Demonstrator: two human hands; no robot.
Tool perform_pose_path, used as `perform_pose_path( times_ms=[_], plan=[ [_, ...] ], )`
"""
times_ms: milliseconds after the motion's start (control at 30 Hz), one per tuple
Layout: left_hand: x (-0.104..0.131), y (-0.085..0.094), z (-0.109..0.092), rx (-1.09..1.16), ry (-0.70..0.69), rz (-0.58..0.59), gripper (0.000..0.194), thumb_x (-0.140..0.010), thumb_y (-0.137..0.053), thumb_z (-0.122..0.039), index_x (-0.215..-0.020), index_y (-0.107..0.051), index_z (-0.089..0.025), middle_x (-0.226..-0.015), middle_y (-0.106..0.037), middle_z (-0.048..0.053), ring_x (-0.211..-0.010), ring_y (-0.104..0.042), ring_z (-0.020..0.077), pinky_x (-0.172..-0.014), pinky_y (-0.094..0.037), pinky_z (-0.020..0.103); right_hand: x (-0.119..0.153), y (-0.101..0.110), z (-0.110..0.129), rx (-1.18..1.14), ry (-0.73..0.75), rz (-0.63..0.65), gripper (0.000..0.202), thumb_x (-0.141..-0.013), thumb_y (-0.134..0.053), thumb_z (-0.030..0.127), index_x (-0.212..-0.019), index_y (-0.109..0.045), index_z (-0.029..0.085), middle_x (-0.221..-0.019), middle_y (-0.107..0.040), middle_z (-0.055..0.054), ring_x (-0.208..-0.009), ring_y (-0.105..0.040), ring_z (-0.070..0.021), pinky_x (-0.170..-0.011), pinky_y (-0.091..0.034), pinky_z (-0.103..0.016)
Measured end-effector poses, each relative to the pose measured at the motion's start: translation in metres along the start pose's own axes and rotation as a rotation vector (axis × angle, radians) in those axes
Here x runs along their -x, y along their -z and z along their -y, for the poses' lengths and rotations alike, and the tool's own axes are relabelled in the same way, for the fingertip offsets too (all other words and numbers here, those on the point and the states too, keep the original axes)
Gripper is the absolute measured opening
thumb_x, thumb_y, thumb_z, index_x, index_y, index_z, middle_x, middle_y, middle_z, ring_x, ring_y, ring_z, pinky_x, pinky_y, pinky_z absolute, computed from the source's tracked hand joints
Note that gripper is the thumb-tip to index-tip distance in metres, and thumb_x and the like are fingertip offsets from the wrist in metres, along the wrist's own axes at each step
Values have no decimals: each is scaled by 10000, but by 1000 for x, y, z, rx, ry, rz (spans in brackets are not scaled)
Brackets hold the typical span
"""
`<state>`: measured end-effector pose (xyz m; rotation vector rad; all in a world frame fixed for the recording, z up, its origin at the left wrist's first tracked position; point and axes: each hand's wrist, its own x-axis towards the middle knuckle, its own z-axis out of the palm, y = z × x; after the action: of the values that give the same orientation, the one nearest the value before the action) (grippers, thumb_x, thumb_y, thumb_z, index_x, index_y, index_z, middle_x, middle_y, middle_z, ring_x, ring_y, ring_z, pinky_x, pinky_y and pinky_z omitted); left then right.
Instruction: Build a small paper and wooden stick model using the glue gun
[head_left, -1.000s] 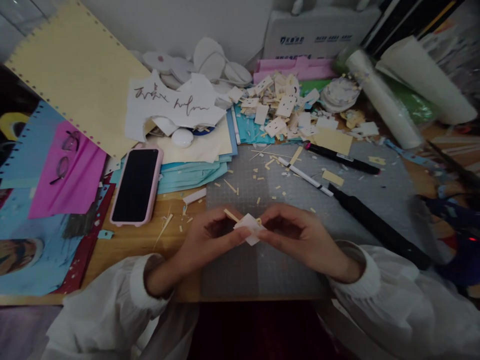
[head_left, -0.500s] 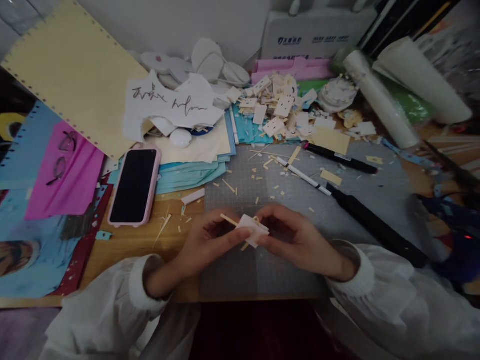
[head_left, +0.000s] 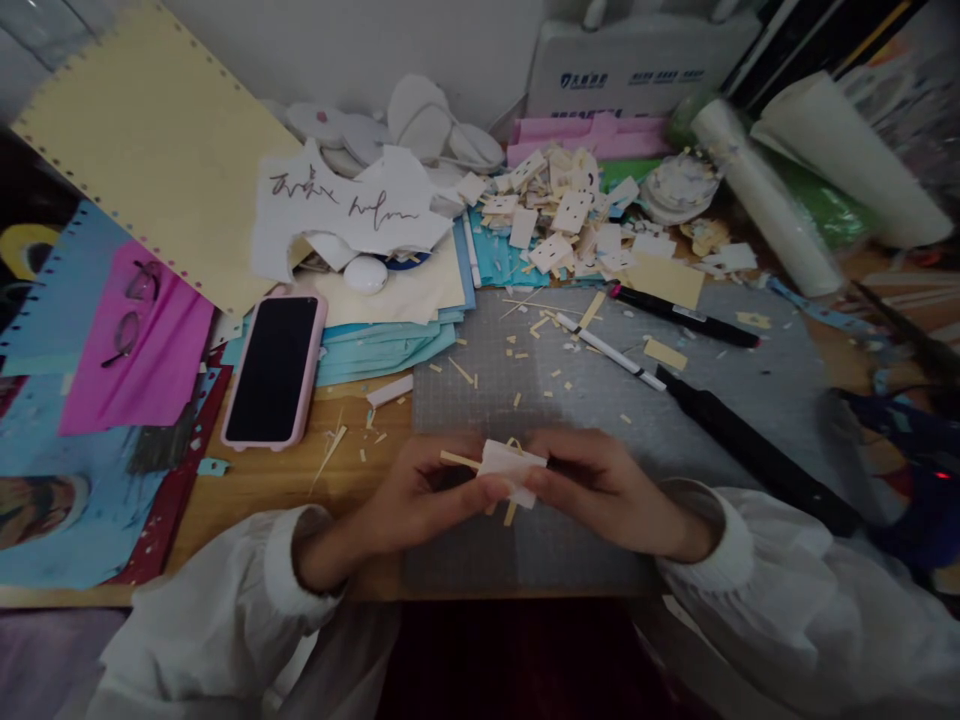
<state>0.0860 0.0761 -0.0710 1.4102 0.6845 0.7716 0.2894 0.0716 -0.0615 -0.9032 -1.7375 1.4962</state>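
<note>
Both of my hands pinch a small white paper piece (head_left: 510, 468) with thin cream strips sticking out of it, held just above the grey cutting mat (head_left: 480, 555). My left hand (head_left: 427, 495) grips its left side, thumb on top and fingers curled behind. From the other side my right hand (head_left: 600, 490) presses its thumb on the paper's right part. One cream strip (head_left: 459, 460) points left, a looped one shows at the top edge, and short ends poke out below. The fingertips behind the paper are hidden.
Beyond the hands lie a white pen (head_left: 611, 350), a black marker (head_left: 682, 315), a black cutter-like tool (head_left: 750, 450) and cream scraps. A heap of small paper pieces (head_left: 570, 215) is at the back. To the left are a phone (head_left: 274, 370) and glasses (head_left: 131, 315) on pink paper.
The white paper piece has turned slightly and moved a little lower, and more strip ends show beneath it. My right thumb has shifted onto its face. The camera view has moved slightly.
</note>
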Motion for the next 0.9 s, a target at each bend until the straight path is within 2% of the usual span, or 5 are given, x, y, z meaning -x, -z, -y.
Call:
perform_pose_path(
  times_ms=[167, 367, 567, 767, 900],
  plan=[
    [-1, 0, -2, 7, -4, 19, 267, -884, -599, -377, -718, -651, -175, -658, -620, 20, -632, -568, 124, -593, -453, 233, -1, 0, 1, -35, -20, 46, 295, -940, -498, 317, -700, -553, 155, -602, -442, 44, -542, -379, -65, -487, -297, -200],
    [1, -1, 1, 69, 85, 19, 272, -861, -614, -436, -834, -676, -172, -716, -629, 23, -625, -567, 116, -557, -456, 212, 0, 1, -1, -44, -82, 71, 333, -947, -479, 366, -692, -537, 160, -606, -426, 40, -552, -377, -72, -494, -293, -212],
    [2, 0, 2, 58, 138, 45, 266, -859, -623, -410, -848, -681, -151, -694, -621, 21, -624, -552, 110, -552, -439, 197, -1, 2, -3, -82, -116, 93, 350, -944, -482, 392, -695, -553, 157, -608, -420, 40, -558, -373, -74, -505, -295, -223],
    [1, 0, 2, 70, 160, 45, 256, -848, -642, -387, -772, -657, -143, -678, -622, 13, -608, -548, 101, -551, -423, 192, -2, 1, -4, -98, -115, 86, 356, -947, -486, 375, -670, -537, 160, -603, -404, 46, -557, -357, -71, -505, -286, -222],
    [1, -1, -1, 119, 184, 55, 173, -836, -666, -313, -801, -672, -144, -666, -637, 5, -578, -552, 87, -533, -424, 178, -2, 1, -4, -90, -109, 83, 352, -945, -487, 391, -687, -544, 159, -614, -412, 43, -567, -365, -74, -509, -289, -221]
  ],
)
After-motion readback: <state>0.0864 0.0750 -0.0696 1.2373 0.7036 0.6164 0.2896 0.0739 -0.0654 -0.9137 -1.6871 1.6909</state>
